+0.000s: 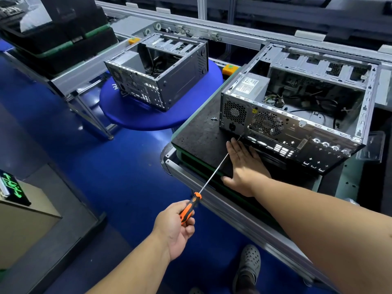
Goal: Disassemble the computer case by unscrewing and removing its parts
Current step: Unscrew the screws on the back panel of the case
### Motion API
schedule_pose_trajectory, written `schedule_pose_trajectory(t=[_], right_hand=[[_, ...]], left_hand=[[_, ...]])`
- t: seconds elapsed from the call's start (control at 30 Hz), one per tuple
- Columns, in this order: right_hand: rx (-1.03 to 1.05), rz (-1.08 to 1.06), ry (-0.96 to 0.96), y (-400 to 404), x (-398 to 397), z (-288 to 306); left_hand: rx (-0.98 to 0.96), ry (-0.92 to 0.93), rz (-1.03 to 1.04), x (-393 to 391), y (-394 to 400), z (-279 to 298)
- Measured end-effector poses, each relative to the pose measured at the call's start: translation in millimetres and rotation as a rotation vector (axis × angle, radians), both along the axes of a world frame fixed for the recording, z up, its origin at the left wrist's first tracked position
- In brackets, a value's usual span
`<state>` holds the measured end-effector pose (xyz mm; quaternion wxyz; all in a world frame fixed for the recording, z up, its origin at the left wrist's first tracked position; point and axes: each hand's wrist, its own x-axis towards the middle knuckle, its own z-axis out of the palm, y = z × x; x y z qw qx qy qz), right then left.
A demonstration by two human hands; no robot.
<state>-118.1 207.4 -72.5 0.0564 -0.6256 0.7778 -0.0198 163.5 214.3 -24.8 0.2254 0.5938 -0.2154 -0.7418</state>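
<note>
An open grey computer case (297, 115) lies on its side on a dark work pallet (197, 134), its rear panel facing me and the power supply (250, 85) in its left corner. My left hand (176, 228) grips the orange-and-black handle of a long screwdriver (214, 170). The shaft runs up and right, and its tip meets the rear panel below the power supply. My right hand (244, 168) lies flat, fingers spread, on the pallet against the case's lower rear edge. A loose screw (214, 118) rests on the pallet left of the case.
A second open case (161, 75) sits on a round blue platform (131, 115) at the upper left. Conveyor rails (212, 24) run behind both cases. Stacked black-and-green trays (63, 35) stand far left. A beige cabinet (23, 217) is at the lower left. The floor is blue.
</note>
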Motion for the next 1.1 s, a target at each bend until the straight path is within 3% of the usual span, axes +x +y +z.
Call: schedule_pose_trajectory(t=[0.2, 0.5, 0.7, 1.1], right_hand=[[-0.004, -0.003, 0.002, -1, -1, -3], [-0.022, -0.015, -0.005, -3, -3, -10], [-0.030, -0.018, -0.013, -3, -3, -11], [-0.023, -0.014, -0.009, -3, -2, -10]], left_hand=[[-0.035, 0.030, 0.015, 3, 1, -4], [-0.028, -0.081, -0.006, 0, 3, -8], [-0.005, 0.013, 0.039, 0, 3, -7], [-0.065, -0.038, 0.005, 2, 6, -15]])
